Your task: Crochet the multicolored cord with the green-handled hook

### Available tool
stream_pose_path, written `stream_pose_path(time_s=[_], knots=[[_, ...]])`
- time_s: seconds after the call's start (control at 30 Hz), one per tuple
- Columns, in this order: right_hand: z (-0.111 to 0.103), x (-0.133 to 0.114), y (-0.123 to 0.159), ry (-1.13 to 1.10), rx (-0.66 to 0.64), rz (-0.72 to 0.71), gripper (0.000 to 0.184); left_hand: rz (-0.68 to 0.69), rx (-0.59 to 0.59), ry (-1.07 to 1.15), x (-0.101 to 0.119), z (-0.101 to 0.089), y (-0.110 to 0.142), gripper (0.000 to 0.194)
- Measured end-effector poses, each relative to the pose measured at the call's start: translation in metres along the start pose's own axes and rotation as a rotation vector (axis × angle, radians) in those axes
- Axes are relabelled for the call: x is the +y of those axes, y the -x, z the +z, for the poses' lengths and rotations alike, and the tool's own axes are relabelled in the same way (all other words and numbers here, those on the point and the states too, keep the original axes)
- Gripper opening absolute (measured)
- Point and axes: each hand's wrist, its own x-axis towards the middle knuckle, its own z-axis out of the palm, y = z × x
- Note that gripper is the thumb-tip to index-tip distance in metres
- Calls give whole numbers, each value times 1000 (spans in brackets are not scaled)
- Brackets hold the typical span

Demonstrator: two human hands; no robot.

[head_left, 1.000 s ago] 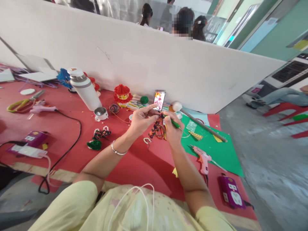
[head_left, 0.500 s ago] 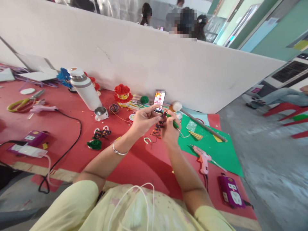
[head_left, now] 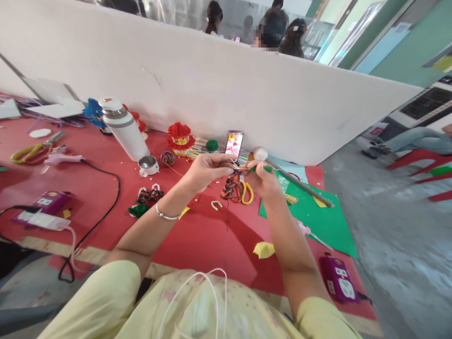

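Note:
In the head view, my right hand (head_left: pixel 262 181) is closed around the green handle of a crochet hook (head_left: pixel 262 168), whose shaft points left. My left hand (head_left: pixel 208 173) pinches the upper edge of a dark multicoloured crochet piece (head_left: pixel 230 186), which hangs between the hands. The hook's tip meets the yarn at the left fingertips; the exact stitch is too small to make out. Just below my right hand lie scissors with yellow and red handles (head_left: pixel 248 194). A phone (head_left: pixel 233 145) with a lit picture leans behind the hands.
A white flask (head_left: pixel 125 132) and its steel cup (head_left: pixel 148 165) stand left, near a yarn ball (head_left: pixel 167 158). Pink glue gun (head_left: pixel 62 159) and shears (head_left: pixel 35 149) lie far left. Purple power boxes (head_left: pixel 341 278) sit at both sides. A white partition (head_left: pixel 212 84) rises behind; people are beyond it.
My hands have drawn apart, the right one moving right with the hook now level. The scissors and a yellow scrap by my right forearm have come into view.

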Motion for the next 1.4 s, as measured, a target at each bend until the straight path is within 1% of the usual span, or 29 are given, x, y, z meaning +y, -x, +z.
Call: stream_pose_path(time_s=[0.1, 0.17, 0.33, 0.43, 0.5, 0.57, 0.67, 0.73, 0.87, 0.97, 1.07, 1.2, 1.3, 1.33, 1.4], knots=[[-8, -12, -4, 77, -73, 42, 35, -44, -46, 12, -2, 2, -2, 46], [-12, -20, -8, 146, -124, 51, 36, -52, -54, -6, -3, 2, -3, 50], [-19, -38, -20, 315, -317, 52, 41, -28, -76, -97, -4, 0, -4, 45], [-19, -51, -24, 428, -379, 47, 36, -5, -79, -164, -4, -2, -6, 44], [-16, -60, -24, 497, -382, 31, 33, 29, -28, -225, -6, -2, -8, 45], [-11, -67, -20, 556, -368, -2, 30, 75, 53, -307, -8, -3, -9, 45], [-2, -71, -12, 679, -338, -82, 26, 156, 160, -450, -10, -4, -10, 46], [5, -69, -6, 803, -335, -182, 21, 190, 201, -530, -11, -5, -9, 46], [15, -60, 5, 1065, -369, -447, 13, 183, 255, -604, -11, -4, -6, 45], [19, -55, 11, 1177, -367, -532, 14, 210, 284, -633, -11, -2, -4, 44], [20, -53, 14, 1199, -373, -545, 14, 276, 290, -641, -13, 1, -1, 42], [18, -52, 14, 1157, -369, -564, 15, 338, 291, -659, -14, 2, 2, 38], [17, -49, 15, 1184, -334, -592, 17, 294, 300, -606, -14, 1, 1, 39], [17, -47, 16, 1210, -318, -603, 17, 260, 299, -546, -14, 1, 0, 40], [16, -39, 19, 1274, -272, -630, 18, 164, 265, -352, -12, 1, -3, 42]])
